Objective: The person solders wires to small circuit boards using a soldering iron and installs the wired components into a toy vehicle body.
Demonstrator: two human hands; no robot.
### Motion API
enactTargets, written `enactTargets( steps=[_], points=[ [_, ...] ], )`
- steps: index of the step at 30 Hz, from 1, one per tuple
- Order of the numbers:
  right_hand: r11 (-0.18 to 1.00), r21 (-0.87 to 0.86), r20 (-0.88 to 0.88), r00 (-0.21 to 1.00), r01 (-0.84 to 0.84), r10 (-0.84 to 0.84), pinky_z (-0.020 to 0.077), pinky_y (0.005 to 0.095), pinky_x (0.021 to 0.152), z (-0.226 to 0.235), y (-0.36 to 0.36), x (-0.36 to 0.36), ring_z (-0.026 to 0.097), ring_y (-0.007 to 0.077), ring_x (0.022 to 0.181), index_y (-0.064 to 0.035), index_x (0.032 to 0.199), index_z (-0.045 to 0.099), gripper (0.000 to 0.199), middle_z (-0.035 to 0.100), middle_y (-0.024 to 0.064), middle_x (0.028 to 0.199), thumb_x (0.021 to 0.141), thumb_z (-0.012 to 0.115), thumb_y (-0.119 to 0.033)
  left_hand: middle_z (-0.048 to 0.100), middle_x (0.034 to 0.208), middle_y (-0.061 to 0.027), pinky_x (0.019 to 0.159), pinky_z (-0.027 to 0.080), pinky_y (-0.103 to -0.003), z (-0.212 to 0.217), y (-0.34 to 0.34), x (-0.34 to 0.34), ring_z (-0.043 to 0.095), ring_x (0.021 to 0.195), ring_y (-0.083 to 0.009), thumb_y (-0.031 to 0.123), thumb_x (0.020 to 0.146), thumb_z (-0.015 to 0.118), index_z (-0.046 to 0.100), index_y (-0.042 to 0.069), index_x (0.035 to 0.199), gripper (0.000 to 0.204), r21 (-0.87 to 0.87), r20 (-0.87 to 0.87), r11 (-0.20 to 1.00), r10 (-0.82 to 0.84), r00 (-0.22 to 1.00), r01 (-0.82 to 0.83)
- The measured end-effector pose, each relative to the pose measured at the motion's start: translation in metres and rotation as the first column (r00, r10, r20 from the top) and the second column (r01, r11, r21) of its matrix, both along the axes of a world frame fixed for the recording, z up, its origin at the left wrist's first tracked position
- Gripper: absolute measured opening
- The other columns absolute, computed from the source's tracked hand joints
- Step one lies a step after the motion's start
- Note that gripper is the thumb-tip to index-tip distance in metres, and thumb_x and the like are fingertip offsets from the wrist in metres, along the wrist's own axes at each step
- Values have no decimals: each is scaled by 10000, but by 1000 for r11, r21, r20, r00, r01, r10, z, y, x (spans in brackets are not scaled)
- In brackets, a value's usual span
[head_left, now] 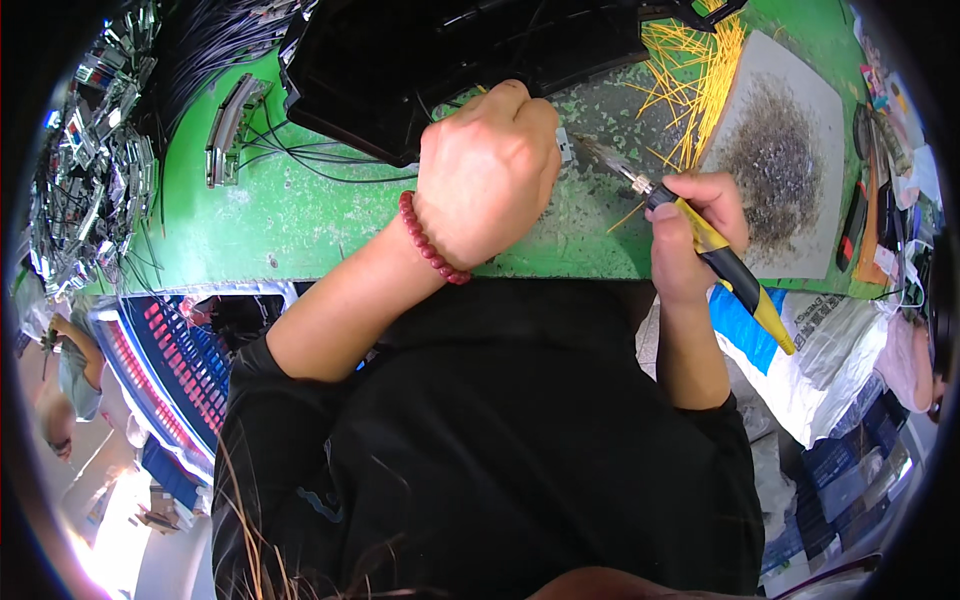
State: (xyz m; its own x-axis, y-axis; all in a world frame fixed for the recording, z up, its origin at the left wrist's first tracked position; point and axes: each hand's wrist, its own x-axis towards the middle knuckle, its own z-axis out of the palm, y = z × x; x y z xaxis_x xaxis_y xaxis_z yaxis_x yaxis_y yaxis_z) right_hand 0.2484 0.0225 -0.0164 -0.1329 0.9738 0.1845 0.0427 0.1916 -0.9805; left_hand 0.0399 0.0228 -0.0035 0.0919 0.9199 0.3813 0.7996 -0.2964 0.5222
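My right hand [695, 235] grips a soldering iron [727, 265] by its black and yellow handle, the metal tip pointing up and left. That tip reaches toward a small whitish part [566, 147] beside my left fingers. My left hand [488, 170], with a red bead bracelet [428, 240] at the wrist, is closed with its knuckles up. Its fingertips are hidden, so what they hold cannot be made out. Just beyond it lies a large glossy black plastic housing [450, 60]. A chrome-edged part [230, 130] with thin black wires lies left of the housing.
A heap of chrome-edged parts [95, 170] with wires fills the left end of the green bench [320, 230]. Cut yellow wires [705, 90] lie at the back right, beside a grey board [800, 220] with a dark burnt patch. Tools lie at the right edge.
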Motion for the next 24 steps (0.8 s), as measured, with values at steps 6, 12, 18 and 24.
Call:
enactTargets(
  steps=[6,12,18,24],
  points=[
    [999,25,40,998,-45,44,448,212,615,0,1,4,557,88,651,30,942,570,180,593,58,780,802,645,-54,552,712,-89,553,486,-368,3,-1,0,588,633,-281,22,731,662,566,43,691,106,-30,-7,1000,8,1000,-8],
    [1000,13,-13,1000,-28,28,338,198,557,1,1,0,443,32,625,-10,929,598,218,532,-17,747,794,724,-125,571,734,-83,564,492,-363,7,-2,-2,600,656,-281,33,738,688,600,45,718,91,-63,-44,998,-4,999,1],
    [999,30,8,999,-43,43,322,194,546,0,3,0,434,24,614,-9,932,591,242,521,-30,719,800,738,-148,595,765,-74,577,504,-351,10,-1,-4,617,675,-278,40,738,710,636,52,748,76,-108,-25,994,-24,999,21],
    [998,-8,-2,998,-63,63,324,192,542,3,4,-3,438,21,611,-7,932,587,218,521,-32,712,806,726,-119,602,774,-78,577,501,-355,15,3,-8,619,672,-286,39,738,710,648,52,754,66,-171,-2,984,-49,999,48]
  ],
)
